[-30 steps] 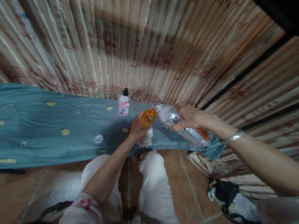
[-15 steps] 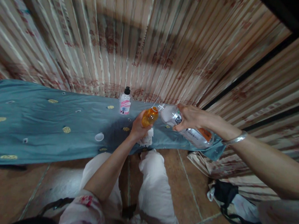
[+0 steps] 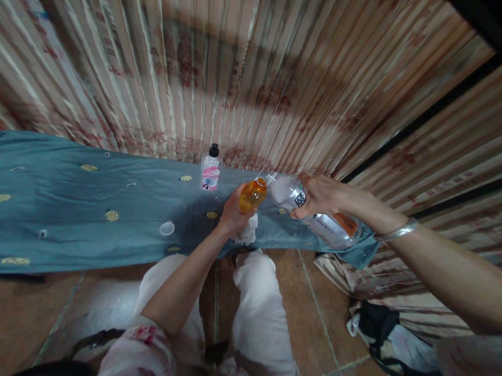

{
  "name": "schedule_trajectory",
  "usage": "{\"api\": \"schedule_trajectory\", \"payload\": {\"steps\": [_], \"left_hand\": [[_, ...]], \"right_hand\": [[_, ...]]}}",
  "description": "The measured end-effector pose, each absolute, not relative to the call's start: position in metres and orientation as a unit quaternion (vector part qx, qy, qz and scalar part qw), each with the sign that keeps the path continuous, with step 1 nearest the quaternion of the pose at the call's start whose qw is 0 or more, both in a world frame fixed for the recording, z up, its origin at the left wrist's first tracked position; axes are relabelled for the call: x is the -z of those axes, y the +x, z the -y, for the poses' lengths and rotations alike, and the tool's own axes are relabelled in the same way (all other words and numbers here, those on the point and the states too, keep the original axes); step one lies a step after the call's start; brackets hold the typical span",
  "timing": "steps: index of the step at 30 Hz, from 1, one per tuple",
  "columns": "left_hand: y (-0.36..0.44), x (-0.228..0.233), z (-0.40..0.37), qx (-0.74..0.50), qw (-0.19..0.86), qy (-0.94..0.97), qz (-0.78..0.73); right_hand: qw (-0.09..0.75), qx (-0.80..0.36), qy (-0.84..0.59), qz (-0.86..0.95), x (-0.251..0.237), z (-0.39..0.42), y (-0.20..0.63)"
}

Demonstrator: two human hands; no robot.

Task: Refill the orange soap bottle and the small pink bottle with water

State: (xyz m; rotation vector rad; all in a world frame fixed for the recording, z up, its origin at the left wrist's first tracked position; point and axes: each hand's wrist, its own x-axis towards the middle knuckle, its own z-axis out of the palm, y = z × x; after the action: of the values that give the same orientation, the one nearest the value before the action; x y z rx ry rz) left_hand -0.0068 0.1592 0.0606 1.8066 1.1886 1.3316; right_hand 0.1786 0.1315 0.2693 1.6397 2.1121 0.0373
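My left hand (image 3: 231, 214) is closed round a small amber bottle (image 3: 253, 195), which leans with its open mouth up to the right. My right hand (image 3: 319, 194) grips a large clear plastic bottle (image 3: 334, 231) with a silver and orange label. That bottle is tipped, its neck down to the left at the amber bottle's mouth. Something thin and transparent (image 3: 266, 169) shows by the two mouths; I cannot make out what it is. White crumpled tissue (image 3: 248, 232) lies just below my left hand. A clear bottle with a black cap (image 3: 213, 151) stands behind, to the left.
A blue-green cloth (image 3: 61, 197) with yellow patterns covers the long surface. On it lies a small round clear lid (image 3: 167, 228). A pleated, printed curtain (image 3: 242, 67) hangs behind. A black and white bag (image 3: 389, 335) is on the tiled floor (image 3: 311, 307) at the right.
Both hands hold their bottles in almost the same place, the neck of the large one still at the amber bottle's mouth. The view has shifted very slightly.
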Motion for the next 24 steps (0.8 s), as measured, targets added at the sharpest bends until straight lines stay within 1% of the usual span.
{"api": "schedule_trajectory", "payload": {"steps": [6, 12, 17, 24], "left_hand": [[-0.007, -0.061, -0.158, -0.504, 0.315, 0.671, -0.443], [-0.005, -0.057, -0.161, -0.514, 0.310, 0.664, -0.445], [-0.006, -0.063, -0.158, -0.502, 0.299, 0.672, -0.455], [-0.005, -0.068, -0.156, -0.504, 0.325, 0.662, -0.451]], "right_hand": [[0.220, -0.015, 0.600, -0.769, -0.270, -0.131, 0.176], [0.213, -0.024, 0.596, -0.774, -0.268, -0.132, 0.179], [0.209, -0.015, 0.597, -0.775, -0.267, -0.133, 0.182], [0.224, -0.013, 0.594, -0.772, -0.269, -0.130, 0.180]]}}
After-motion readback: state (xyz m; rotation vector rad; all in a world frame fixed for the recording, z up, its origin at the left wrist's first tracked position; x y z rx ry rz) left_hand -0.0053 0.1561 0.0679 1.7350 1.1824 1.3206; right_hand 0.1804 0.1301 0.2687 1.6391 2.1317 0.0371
